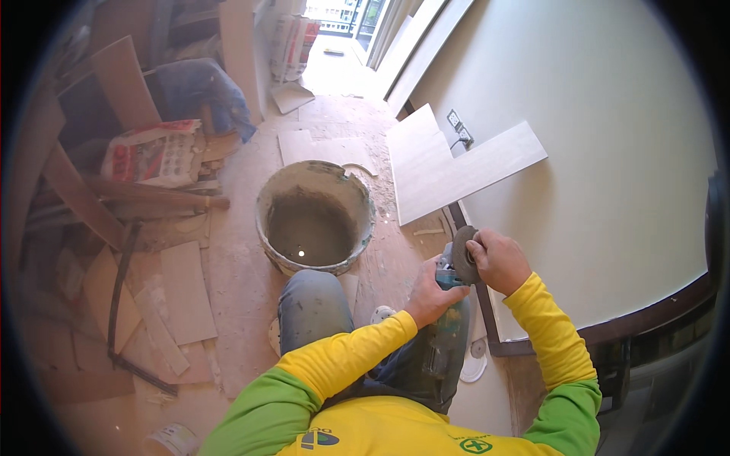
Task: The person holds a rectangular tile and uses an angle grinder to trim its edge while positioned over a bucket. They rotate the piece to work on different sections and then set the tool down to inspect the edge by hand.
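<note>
My left hand (430, 295) grips a teal angle grinder (450, 278) by its head, above my right thigh. The grinder's scuffed body (441, 338) runs down along my leg. My right hand (502, 263) is closed around the edge of a grey-brown round disc (461, 257), thumb on its face. The disc sits at the grinder's head; whether it is fastened there I cannot tell. Between my knees and the far floor stands a round bucket (265, 228) crusted with dried mortar, with grey material inside.
A notched tile (418, 163) leans against the right wall, by a socket (460, 129). Tile offcuts (188, 292), a bent dark strip (115, 304) and a printed bag (156, 156) lie on the left. A white disc (475, 366) lies right of my leg. Dust covers the floor.
</note>
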Available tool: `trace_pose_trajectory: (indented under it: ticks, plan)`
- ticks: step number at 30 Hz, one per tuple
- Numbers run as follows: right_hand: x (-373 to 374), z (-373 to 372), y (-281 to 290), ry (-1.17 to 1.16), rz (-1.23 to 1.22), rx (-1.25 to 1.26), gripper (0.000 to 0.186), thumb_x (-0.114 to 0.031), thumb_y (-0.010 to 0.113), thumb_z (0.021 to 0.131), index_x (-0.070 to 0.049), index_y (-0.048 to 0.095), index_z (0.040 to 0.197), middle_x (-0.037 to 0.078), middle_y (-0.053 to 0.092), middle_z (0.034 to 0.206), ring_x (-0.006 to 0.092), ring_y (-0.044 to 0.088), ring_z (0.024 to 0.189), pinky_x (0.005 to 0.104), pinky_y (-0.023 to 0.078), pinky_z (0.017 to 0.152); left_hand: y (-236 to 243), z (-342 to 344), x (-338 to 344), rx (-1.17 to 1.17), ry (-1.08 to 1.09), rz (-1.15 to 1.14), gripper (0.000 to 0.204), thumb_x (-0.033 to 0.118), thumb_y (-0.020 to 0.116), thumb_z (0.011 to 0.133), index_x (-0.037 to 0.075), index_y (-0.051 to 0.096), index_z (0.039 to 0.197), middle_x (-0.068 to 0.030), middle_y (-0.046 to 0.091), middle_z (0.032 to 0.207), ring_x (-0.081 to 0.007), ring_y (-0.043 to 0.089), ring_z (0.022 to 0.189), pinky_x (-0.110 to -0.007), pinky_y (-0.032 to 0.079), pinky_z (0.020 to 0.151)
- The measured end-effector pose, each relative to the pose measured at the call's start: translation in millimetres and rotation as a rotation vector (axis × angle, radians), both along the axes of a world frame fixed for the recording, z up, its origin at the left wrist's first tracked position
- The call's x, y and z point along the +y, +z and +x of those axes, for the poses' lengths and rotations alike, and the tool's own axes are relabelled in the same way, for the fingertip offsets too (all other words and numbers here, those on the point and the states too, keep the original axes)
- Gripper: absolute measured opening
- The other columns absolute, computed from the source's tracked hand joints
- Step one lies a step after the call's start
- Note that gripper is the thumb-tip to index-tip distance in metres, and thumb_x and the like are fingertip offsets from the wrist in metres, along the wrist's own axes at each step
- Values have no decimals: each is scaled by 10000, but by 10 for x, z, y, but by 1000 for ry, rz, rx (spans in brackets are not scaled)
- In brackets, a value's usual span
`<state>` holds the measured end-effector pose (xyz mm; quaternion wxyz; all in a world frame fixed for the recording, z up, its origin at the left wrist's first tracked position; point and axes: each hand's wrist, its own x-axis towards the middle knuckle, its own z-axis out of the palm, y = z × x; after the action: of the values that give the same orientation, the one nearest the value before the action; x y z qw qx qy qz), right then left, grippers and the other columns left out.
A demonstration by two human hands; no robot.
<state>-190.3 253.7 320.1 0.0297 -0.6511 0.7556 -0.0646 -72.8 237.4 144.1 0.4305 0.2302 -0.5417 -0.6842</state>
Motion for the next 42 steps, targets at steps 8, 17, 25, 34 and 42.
trace_pose_trajectory:
  ticks: [8, 17, 25, 34, 42]
  plan:
    - [-247, -82, -214, 469, -514, -214, 363, -394, 641, 948, -33, 673, 936, 168, 660, 867, 388, 632, 794, 430, 518, 732, 44, 11, 20, -72, -11, -51, 859, 325, 832, 763, -4, 395, 1425, -147, 555, 1264, -240, 551, 1166, -370, 449, 1028]
    - [-317, 49, -518, -225, -409, -313, 466, -430, 536, 1004, -38, 575, 755, 226, 617, 786, 448, 596, 777, 481, 480, 691, 35, -4, 27, -75, 93, -106, 835, 313, 830, 752, -19, 424, 1401, -170, 560, 1261, -268, 554, 1162, -386, 437, 1033]
    - [-203, -15, -328, 34, -332, -176, 452, -497, 572, 961, -66, 643, 1079, 245, 618, 1137, 444, 576, 1066, 486, 460, 922, -43, -19, -31, -51, 14, -18, 832, 281, 828, 754, -8, 413, 1414, -141, 575, 1242, -232, 572, 1129, -362, 464, 1002]
    - [-61, -334, -194, 784, -124, 237, 804, -684, 590, 877, -103, 525, 1430, 216, 402, 1538, 441, 341, 1439, 575, 232, 1193, -71, -18, -87, 75, -96, 56, 859, 428, 819, 760, -7, 435, 1393, -179, 521, 1310, -275, 532, 1222, -379, 428, 1068]
    - [-131, -217, -316, 777, -334, 19, 634, -355, 721, 775, -14, 596, 1295, 231, 571, 1319, 443, 536, 1230, 535, 422, 1064, 3, 26, -33, -67, -50, -9, 804, 321, 811, 792, 18, 412, 1420, -141, 579, 1275, -227, 578, 1170, -360, 474, 1015]
